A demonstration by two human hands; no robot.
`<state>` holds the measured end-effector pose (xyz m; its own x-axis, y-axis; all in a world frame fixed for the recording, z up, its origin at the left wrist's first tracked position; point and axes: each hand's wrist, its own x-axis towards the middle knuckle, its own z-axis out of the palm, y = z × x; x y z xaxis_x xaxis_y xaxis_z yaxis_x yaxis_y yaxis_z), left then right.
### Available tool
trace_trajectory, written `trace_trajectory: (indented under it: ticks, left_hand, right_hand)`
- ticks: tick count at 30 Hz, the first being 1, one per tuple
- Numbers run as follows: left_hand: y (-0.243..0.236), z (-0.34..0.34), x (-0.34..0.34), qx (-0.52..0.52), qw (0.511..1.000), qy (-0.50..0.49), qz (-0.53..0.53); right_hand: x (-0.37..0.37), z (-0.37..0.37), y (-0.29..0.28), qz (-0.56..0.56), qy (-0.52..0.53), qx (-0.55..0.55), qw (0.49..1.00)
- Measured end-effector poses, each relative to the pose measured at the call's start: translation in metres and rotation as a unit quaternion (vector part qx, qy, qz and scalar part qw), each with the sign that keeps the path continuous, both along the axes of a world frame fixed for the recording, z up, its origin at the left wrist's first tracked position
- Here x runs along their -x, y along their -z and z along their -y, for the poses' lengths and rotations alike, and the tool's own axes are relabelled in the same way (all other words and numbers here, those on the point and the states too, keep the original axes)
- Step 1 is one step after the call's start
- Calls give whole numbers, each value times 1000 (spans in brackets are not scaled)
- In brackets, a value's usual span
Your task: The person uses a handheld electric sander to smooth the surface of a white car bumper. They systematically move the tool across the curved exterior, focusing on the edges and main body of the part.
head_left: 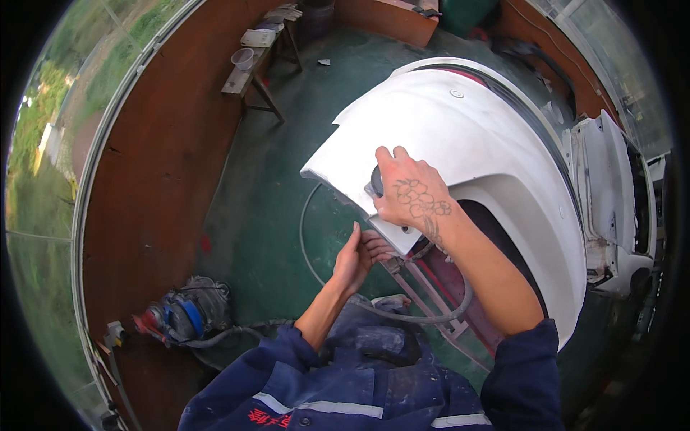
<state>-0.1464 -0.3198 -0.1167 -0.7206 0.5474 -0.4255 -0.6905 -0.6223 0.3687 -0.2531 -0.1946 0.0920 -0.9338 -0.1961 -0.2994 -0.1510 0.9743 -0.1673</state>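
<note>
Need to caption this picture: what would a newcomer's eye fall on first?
Probably the large white car panel, curving across the centre and right. Next, the right hand upon it, its back tattooed with flower-like outlines, holding a dark, partly hidden tool; the open left hand is by the panel's near edge. At lower left, a vacuum-like machine with some blue on it stands out on the green floor.

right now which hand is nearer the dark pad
Right: the right hand holds the dark pad; the left hand is off it, by the edge of the white panel.
</note>
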Motion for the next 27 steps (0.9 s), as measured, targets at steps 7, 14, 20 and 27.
trace_trajectory:
  ticks: [7, 14, 20, 27]
  left_hand:
    - [4, -6, -5, -18, 999, -29, 14]
    - [2, -10, -3, -32, 999, -34, 18]
    - [-32, -15, -2, 51, 989, -96, 105]
    - [7, -26, -10, -26, 994, -88, 67]
  right_hand:
    - [13, 26, 3, 32, -79, 7, 996]
    - [42, 53, 27, -7, -118, 22, 993]
    - [-36, 21, 14, -83, -239, 8, 967]
    - [-75, 0, 35, -282, -274, -66, 917]
